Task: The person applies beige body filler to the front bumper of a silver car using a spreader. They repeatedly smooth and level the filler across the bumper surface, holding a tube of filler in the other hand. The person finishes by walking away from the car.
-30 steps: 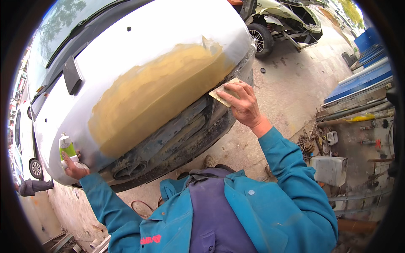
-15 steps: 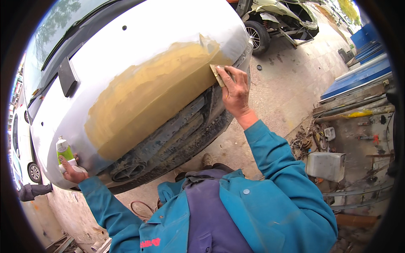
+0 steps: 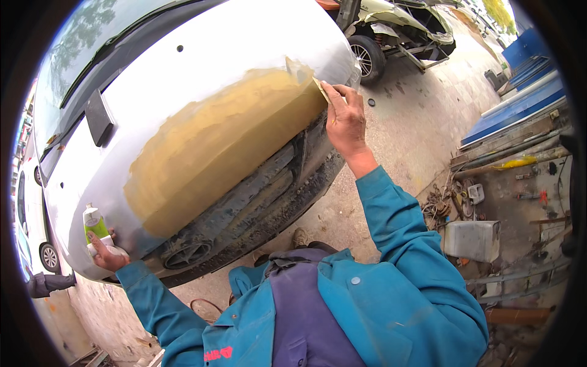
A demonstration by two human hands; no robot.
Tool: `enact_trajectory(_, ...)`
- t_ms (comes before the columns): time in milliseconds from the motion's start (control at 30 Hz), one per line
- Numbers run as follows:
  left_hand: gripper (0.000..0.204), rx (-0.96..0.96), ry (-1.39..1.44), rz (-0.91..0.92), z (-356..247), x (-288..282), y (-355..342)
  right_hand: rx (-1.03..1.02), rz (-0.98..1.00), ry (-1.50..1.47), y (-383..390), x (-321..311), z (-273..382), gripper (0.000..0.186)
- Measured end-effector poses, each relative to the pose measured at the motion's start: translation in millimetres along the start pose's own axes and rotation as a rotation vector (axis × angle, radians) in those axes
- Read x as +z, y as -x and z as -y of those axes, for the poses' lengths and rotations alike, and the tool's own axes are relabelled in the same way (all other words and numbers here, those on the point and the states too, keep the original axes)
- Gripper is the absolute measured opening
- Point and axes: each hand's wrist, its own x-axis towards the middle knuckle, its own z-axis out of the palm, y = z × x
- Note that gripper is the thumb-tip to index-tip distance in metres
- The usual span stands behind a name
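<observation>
A white car front (image 3: 241,37) fills much of the view, with a broad patch of yellow-tan filler (image 3: 214,153) above the dark, dirty bumper grille (image 3: 257,189). My left hand (image 3: 109,249), low at the left, is closed around a white-and-green bottle (image 3: 96,225) against the car's corner. My right hand (image 3: 346,125) pinches a thin beige flat scraper (image 3: 318,87) at the right end of the filler. The scraper is seen nearly edge-on and is partly hidden by my fingers.
A stripped car (image 3: 397,30) stands behind at the upper right. Blue panels (image 3: 513,110), a plastic container (image 3: 471,238) and scrap line the right side. Another car (image 3: 33,214) and another person's dark-clad leg (image 3: 52,282) show at the far left. A hose (image 3: 205,304) lies below.
My right hand has moved upward with the scraper, which has turned from face-on to nearly edge-on at the filler's right end. My left hand still holds the bottle at the corner.
</observation>
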Motion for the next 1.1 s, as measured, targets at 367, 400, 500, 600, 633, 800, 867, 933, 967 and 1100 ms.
enact_trajectory(367, 0.052, 0.026, 0.014, 0.013, 2.0, 0.9, 5.7, -0.033, 0.128, -0.117, 57.9, -18.6, 57.0, 0.061)
enact_trajectory(400, 0.052, 0.027, 0.008, 0.008, 1.2, 1.4, 7.3, -0.004, 0.114, -0.142, 53.0, -19.0, 51.7, 0.058)
enact_trajectory(500, 0.053, 0.001, -0.005, 0.003, -2.7, 3.0, 10.0, 0.043, 0.055, -0.076, 25.5, -13.5, 21.7, 0.049)
enact_trajectory(600, 0.053, 0.004, 0.017, 0.018, -5.4, 5.5, 13.3, 0.094, 0.029, 0.006, 3.0, -2.1, -1.4, 0.048)
enact_trajectory(633, 0.052, -0.008, 0.024, 0.022, -6.3, 5.9, 14.5, 0.115, 0.035, 0.009, -0.1, 2.1, -4.3, 0.048)
enact_trajectory(800, 0.050, 0.006, 0.054, 0.045, -11.7, 7.2, 24.2, 0.166, 0.042, 0.044, 12.9, 14.4, 14.9, 0.047)
enact_trajectory(867, 0.050, -0.020, 0.047, 0.057, -15.6, 9.1, 27.5, 0.162, 0.048, 0.067, 19.5, 15.2, 30.3, 0.050)
enact_trajectory(933, 0.049, -0.041, 0.040, 0.058, -18.6, 12.4, 31.0, 0.162, 0.053, 0.094, 25.3, 14.8, 48.0, 0.055)
enact_trajectory(967, 0.048, -0.048, 0.033, 0.051, -20.1, 13.8, 33.0, 0.162, 0.055, 0.107, 28.3, 15.5, 58.2, 0.057)
enact_trajectory(1100, 0.047, -0.090, 0.036, 0.065, -26.0, 17.7, 38.2, 0.177, 0.061, 0.149, 40.1, 17.3, 96.8, 0.068)
